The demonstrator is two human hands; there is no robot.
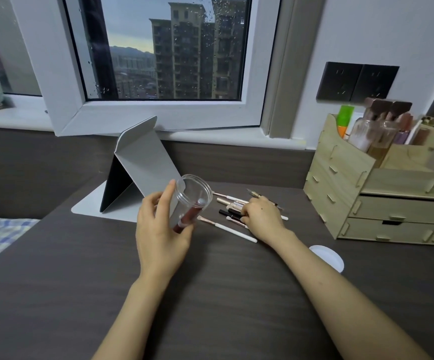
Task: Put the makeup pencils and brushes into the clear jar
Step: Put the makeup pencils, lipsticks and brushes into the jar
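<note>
Both hands: left (158,229) grips jar (192,201), right (261,216) covers brushes (227,228).

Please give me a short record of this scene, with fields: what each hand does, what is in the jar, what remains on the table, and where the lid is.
left hand: left hand holds the jar tilted, mouth toward the pile
right hand: right hand rests on the pile, grip unclear
jar contents: one dark red item
remaining: several pencils and brushes, including a white-handled brush
lid: white lid lies on the table, beside the right forearm
</note>
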